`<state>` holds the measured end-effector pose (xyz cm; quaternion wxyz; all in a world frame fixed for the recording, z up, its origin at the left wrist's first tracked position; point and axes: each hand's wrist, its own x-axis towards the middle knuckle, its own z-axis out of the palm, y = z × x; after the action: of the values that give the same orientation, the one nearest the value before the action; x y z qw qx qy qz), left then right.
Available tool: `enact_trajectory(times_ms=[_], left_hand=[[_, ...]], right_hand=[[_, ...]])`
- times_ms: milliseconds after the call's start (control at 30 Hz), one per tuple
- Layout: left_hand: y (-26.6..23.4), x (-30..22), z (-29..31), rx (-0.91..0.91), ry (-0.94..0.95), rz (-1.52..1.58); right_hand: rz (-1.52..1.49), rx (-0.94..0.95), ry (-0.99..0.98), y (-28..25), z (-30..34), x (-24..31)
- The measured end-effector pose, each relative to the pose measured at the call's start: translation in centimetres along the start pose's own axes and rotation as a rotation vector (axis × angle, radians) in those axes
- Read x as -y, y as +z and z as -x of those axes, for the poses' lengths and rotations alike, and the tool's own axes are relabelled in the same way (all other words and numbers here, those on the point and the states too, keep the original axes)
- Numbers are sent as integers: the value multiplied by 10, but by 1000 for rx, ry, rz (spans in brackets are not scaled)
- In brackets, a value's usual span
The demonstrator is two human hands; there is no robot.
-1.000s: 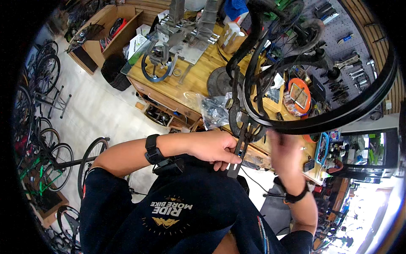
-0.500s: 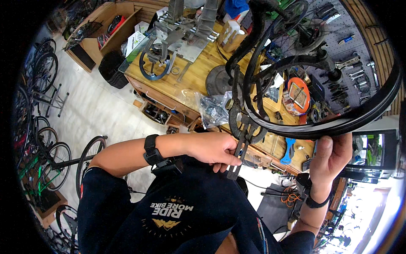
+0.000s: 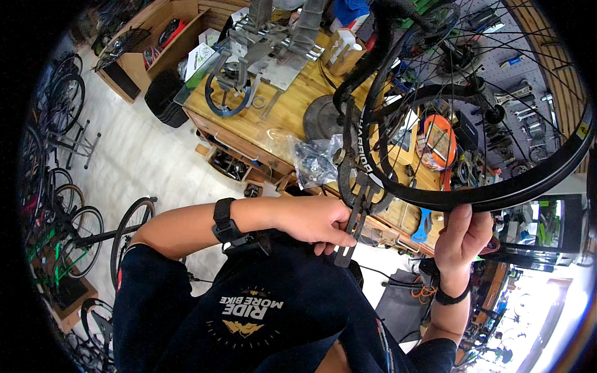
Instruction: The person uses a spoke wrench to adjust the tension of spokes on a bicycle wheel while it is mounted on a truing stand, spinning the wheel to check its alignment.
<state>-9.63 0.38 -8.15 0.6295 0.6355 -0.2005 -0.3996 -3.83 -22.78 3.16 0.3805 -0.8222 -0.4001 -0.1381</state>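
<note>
A black-rimmed bicycle wheel (image 3: 528,191) with thin dark spokes sits in a dark metal truing stand (image 3: 348,133). My left hand (image 3: 320,225) is closed around the slotted metal gauge arm (image 3: 352,233) at the stand's near side, close to the rim. At the rim's lower edge, my right hand (image 3: 463,236) is closed, its thumb against the near face; the other fingertips are mostly hidden behind the rim. The stand's round base (image 3: 321,118) rests on the wooden workbench (image 3: 280,115).
A clear plastic bag of parts (image 3: 313,163) lies beside the stand. A blue tool (image 3: 423,225) and an orange round tray (image 3: 439,133) are on the bench. Hand tools hang on the pegboard (image 3: 507,71) behind. Bicycles (image 3: 87,242) stand along the left.
My right hand has shifted left and slightly down along the rim. The wheel, earlier blurred with its spokes indistinct, now shows sharp spokes and rim markings. My left hand has barely moved.
</note>
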Motion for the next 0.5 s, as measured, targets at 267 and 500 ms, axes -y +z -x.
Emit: enact_trajectory(times_ms=[267, 500], left_hand=[[-1, 1, -1, 0, 52, -12], [-5, -9, 14, -115, 19, -134]], right_hand=[[98, -64, -65, 15, 10, -14], [223, 210, 79, 50, 19, -29]])
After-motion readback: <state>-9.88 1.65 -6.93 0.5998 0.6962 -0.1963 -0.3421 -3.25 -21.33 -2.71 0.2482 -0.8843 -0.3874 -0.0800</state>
